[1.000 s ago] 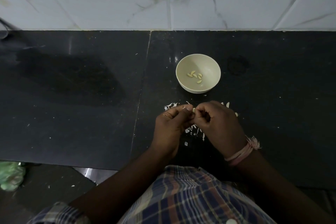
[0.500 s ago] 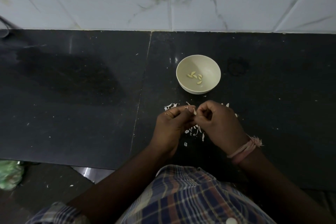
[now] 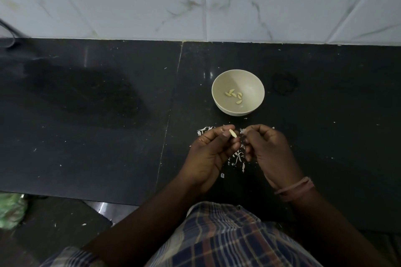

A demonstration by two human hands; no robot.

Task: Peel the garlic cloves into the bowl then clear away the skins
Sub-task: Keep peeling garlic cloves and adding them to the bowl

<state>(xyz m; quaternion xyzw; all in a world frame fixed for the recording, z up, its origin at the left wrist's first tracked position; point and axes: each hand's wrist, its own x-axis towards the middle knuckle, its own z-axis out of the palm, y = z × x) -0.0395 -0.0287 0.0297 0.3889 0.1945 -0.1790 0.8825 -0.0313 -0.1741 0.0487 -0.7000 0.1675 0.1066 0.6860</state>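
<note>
Peeling step: the left hand [image 3: 208, 154] pinches a bare garlic clove [image 3: 297, 133] at frame centre, while the right hand [image 3: 268, 149] pinches a skin scrap [image 3: 242, 130]. Next, seemingly, comes dropping the clove into the bowl [image 3: 249, 80] just above; skins [image 3: 237, 158] litter the counter [image 3: 108, 136].

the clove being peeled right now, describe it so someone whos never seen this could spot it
On the dark counter, just nearer than the cream bowl, two hands meet over scattered skins. The clove is the pale sliver pinched at the left hand fingertips, the only one not lying in the bowl.
</note>
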